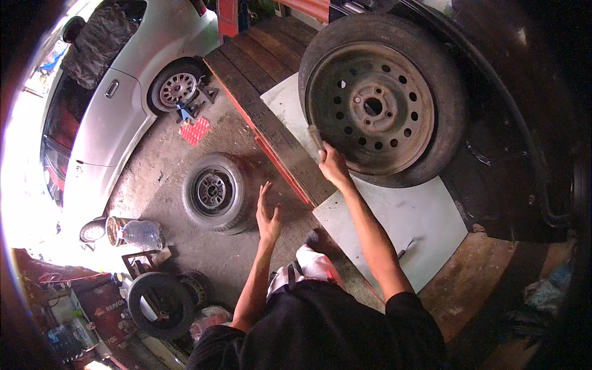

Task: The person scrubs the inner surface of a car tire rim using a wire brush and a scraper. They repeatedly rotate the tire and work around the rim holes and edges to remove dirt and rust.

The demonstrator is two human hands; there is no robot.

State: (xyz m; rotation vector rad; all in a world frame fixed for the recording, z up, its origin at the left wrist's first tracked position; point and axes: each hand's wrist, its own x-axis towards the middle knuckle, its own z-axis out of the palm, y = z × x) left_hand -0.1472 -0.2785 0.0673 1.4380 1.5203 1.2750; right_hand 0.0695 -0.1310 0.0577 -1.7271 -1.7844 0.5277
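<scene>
A large wheel point(394, 111), a rusty steel rim with a black tyre, rests on a white board point(431, 213) on the wooden bench. My right hand point(333, 165) is closed around a short brownish tool like a brush point(315, 136), whose end is at the near left edge of the rim. Whether the tool touches the metal I cannot tell. Out over the floor, my left hand point(268, 217) is open and holds nothing, its fingers stretched. Below it and to the left, a second wheel point(216, 192) lies on the concrete.
A thin screwdriver-like tool point(406, 249) lies on the board's near part. Dark planks of the bench point(246, 74) run along its far side. At left stands a silver car point(117, 123), with a jack stand point(185, 112) by its wheel. Tyres point(161, 304) sit at lower left.
</scene>
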